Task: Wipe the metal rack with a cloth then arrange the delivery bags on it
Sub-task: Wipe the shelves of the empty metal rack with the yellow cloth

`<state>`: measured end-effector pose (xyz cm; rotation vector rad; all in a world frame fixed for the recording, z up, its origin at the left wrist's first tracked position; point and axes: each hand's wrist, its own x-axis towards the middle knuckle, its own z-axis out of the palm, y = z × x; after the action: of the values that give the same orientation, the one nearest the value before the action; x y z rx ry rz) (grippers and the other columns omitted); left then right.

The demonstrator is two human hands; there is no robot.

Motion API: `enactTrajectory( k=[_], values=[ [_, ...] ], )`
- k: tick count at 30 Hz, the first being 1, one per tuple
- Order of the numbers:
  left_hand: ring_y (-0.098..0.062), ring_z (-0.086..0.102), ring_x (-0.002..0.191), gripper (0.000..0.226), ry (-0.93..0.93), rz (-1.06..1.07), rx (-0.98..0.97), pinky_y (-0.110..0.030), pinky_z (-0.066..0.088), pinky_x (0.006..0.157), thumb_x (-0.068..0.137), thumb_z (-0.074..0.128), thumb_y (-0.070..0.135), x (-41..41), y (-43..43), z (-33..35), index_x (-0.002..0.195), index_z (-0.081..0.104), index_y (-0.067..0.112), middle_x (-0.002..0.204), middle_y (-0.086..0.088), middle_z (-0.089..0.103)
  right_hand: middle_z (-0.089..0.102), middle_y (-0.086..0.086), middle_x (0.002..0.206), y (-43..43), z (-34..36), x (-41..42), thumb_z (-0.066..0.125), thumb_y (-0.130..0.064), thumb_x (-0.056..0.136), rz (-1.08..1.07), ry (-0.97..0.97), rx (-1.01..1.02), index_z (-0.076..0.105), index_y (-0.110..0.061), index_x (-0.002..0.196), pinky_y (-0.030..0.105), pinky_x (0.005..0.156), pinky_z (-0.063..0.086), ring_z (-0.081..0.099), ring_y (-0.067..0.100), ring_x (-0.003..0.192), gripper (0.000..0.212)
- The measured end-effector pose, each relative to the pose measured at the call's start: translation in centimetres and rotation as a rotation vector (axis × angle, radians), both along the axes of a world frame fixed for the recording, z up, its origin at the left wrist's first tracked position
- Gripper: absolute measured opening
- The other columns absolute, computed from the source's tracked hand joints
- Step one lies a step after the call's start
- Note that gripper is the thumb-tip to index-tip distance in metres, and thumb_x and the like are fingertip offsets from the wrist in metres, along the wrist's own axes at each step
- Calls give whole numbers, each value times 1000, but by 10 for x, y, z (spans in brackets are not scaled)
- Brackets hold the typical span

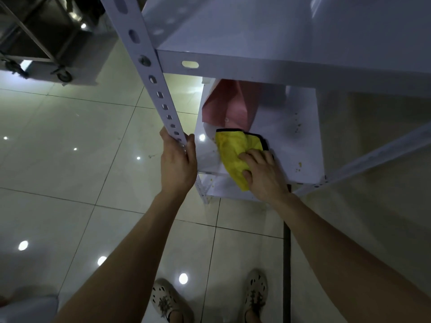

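A white metal rack (256,68) with several shelves stands in front of me. My left hand (177,164) grips its perforated front-left upright (149,73). My right hand (263,173) presses a yellow cloth with a black edge (233,148) flat on a lower shelf (296,141). Small yellowish specks dot that shelf to the right of the cloth. A pink delivery bag (228,106) lies at the back of the same shelf, just behind the cloth and partly hidden by the shelf above.
Glossy pale floor tiles (70,141) spread to the left and below. A steel trolley on castors (42,43) stands at the far left. My two feet in pale shoes (210,299) are close to the rack's front.
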<state>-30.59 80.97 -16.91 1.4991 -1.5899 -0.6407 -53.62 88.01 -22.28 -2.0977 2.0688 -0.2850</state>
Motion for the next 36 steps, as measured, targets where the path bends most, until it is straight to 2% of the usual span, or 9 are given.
enactTrajectory(
  k=[3,7,11,17,24,26,29,32,36],
  values=[
    [-15,63,69,47,-21,2,-25,-42,56,65,108,46,40,1,-2,-2,135,38,2,85,11,56,38,-1,167,-18,-1,7,56,-27,101,13,94,36,35,-28,165,49,103,43,45,36,129,68],
    [-16,65,69,53,-27,0,-63,-33,51,60,107,43,46,3,-6,-6,139,37,5,83,8,58,25,-2,174,-51,-3,30,49,-35,103,45,184,69,26,-38,168,53,104,44,29,45,149,69],
    [-20,65,70,55,-39,-16,-91,-36,52,63,107,43,50,5,-9,-9,139,36,6,85,10,57,32,-4,169,-60,-9,52,49,-33,101,19,178,8,38,-40,162,49,99,45,42,39,136,63],
    [-23,62,80,60,-20,-43,-105,-40,55,72,110,47,48,7,-5,-6,146,35,2,100,5,58,49,2,159,11,-20,45,55,-27,103,40,79,-124,59,-30,149,45,94,47,52,34,113,46],
    [-15,62,84,66,-8,-67,-113,-28,49,73,107,48,57,10,-10,-11,150,35,8,112,-6,65,31,4,166,-57,-3,63,41,-49,108,-55,137,57,38,-40,162,52,104,43,41,38,137,55],
    [-5,61,81,65,-12,-75,-114,-23,51,73,107,48,57,11,-13,-17,150,35,10,114,-4,64,28,6,168,-69,-7,70,39,-53,108,-44,158,68,36,-41,163,52,105,42,40,40,138,56],
    [4,62,88,63,-11,-123,-89,-9,46,73,108,50,55,14,-12,-38,147,38,7,117,1,61,32,5,167,-59,-15,65,37,-52,110,-41,162,-30,41,-40,161,49,103,41,43,38,134,53],
    [2,62,93,58,-6,-177,-56,-6,46,74,110,55,48,19,-7,-69,149,37,9,125,-3,60,39,2,164,-56,-18,62,40,-52,109,-36,143,-87,49,-38,157,51,108,40,46,36,132,51],
    [-2,57,91,43,-2,-167,-47,-9,45,74,110,59,39,19,-3,-103,138,47,9,116,5,56,51,2,154,-48,-27,66,46,-50,106,-81,140,-153,60,-34,148,49,98,44,49,33,124,47]
  ],
)
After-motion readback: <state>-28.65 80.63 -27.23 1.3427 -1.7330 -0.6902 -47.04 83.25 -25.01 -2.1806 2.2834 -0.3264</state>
